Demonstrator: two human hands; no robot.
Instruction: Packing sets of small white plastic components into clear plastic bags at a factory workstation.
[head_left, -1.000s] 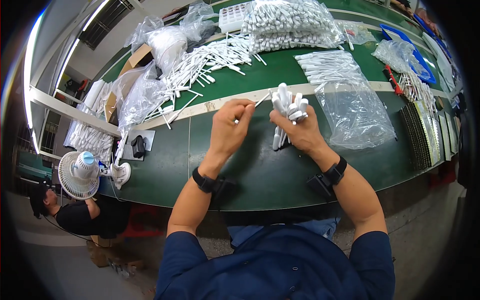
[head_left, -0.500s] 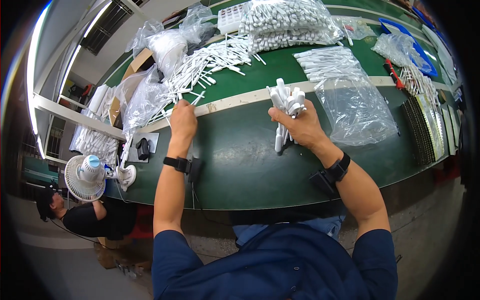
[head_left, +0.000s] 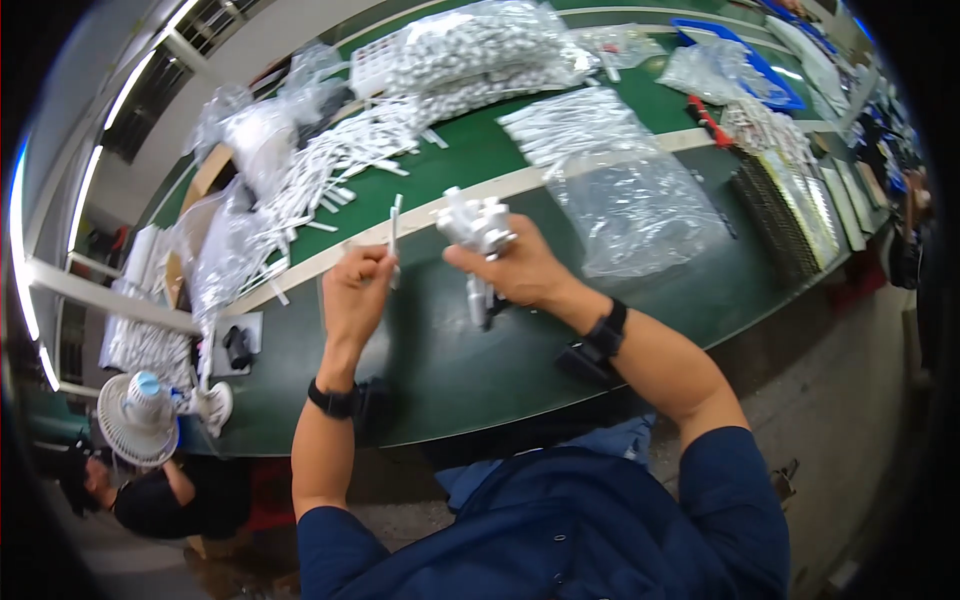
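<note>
My left hand (head_left: pixel 357 290) pinches one thin white plastic stick (head_left: pixel 395 225), held nearly upright over the table's near part. To its right, my right hand (head_left: pixel 522 262) is closed around a bundle of similar white sticks (head_left: pixel 472 222) with thicker ends, several poking up above the thumb. A gap separates the single stick from the bundle. Beyond my left hand lies a loose heap of white sticks (head_left: pixel 330 160). An open clear bag (head_left: pixel 635 215), part filled with white sticks, lies flat beyond my right hand. Motion blurs the sticks, so their exact kind cannot be made out.
Full clear bags of white pieces (head_left: pixel 480 55) are stacked at the back. A white fan (head_left: pixel 140 415) stands at the left edge, near a person in black (head_left: pixel 185 500). Farther right are a blue tray (head_left: pixel 775 80), a red-handled tool (head_left: pixel 708 120) and dark ridged strips (head_left: pixel 775 220).
My left hand has come away from the heap with a stick, toward the bundle. My right hand keeps its grip on the bundle. The whole view has shifted and turned.
</note>
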